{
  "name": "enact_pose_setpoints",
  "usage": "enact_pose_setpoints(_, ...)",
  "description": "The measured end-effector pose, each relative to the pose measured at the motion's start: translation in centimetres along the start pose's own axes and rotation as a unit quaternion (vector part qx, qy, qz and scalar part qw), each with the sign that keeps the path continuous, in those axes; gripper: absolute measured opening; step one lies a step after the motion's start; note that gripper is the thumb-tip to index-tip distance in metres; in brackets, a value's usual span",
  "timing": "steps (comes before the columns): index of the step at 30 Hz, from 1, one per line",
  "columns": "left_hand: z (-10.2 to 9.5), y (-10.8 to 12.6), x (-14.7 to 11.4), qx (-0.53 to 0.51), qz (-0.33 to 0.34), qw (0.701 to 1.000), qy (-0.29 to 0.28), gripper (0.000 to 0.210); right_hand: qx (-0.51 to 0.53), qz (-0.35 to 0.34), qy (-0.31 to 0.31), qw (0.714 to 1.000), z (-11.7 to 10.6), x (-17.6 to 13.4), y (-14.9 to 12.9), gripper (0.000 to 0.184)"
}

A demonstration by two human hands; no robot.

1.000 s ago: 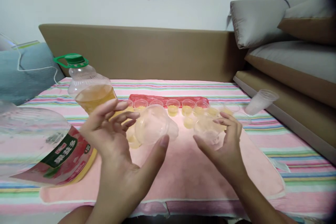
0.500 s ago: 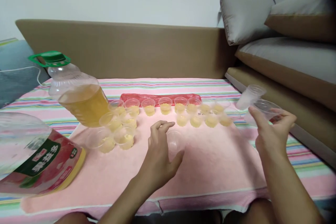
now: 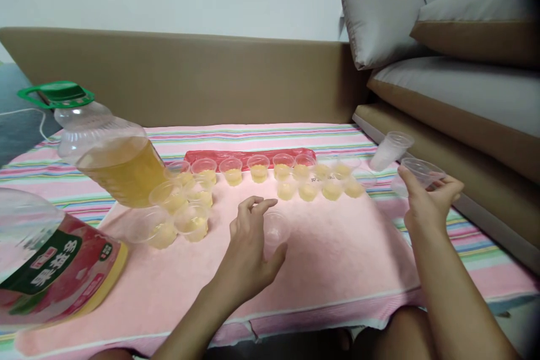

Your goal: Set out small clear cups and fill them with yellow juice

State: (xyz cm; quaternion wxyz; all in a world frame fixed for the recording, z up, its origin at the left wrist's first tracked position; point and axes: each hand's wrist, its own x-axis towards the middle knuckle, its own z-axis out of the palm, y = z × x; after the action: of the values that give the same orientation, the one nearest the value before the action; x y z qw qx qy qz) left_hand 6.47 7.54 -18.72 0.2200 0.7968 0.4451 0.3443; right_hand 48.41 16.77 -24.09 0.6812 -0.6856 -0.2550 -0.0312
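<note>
Our left hand (image 3: 248, 247) curls its fingers around an empty clear cup (image 3: 275, 229) standing mid-towel on the pink towel (image 3: 329, 259). Our right hand (image 3: 426, 202) pinches another clear cup (image 3: 419, 171) at the towel's right edge, beside the filled cups (image 3: 307, 180).

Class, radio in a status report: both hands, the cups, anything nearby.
Left hand grips empty clear cup on pink towel. Right hand holds second clear cup aloft. Filled cups beyond.
</note>
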Motion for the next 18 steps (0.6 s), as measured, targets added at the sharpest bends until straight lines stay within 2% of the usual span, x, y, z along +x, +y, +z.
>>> enact_pose_setpoints(4, -0.1, 0.1, 0.0, 0.013, 0.003, 1.000, -0.014, 0.070, -0.033, 0.086, 0.021, 0.996, 0.0, 1.0, 0.3, 0.081)
enact_pose_setpoints(7, -0.1, 0.1, -0.1, 0.016, 0.002, 1.000, -0.020, 0.071, -0.061, 0.122, 0.026, 0.990, -0.1, 1.4, 0.4, 0.076)
enact_pose_setpoints(13, -0.1, 0.1, 0.0, 0.022, -0.018, 0.999, -0.030, 0.073, -0.086, 0.140, 0.006, 0.986, -0.2, 1.7, 0.3, 0.072)
enact_pose_setpoints(18, -0.3, 0.2, -0.1, 0.038, -0.003, 0.999, -0.033, 0.073, -0.124, 0.138, -0.008, 0.983, 0.2, 2.1, 1.0, 0.070)
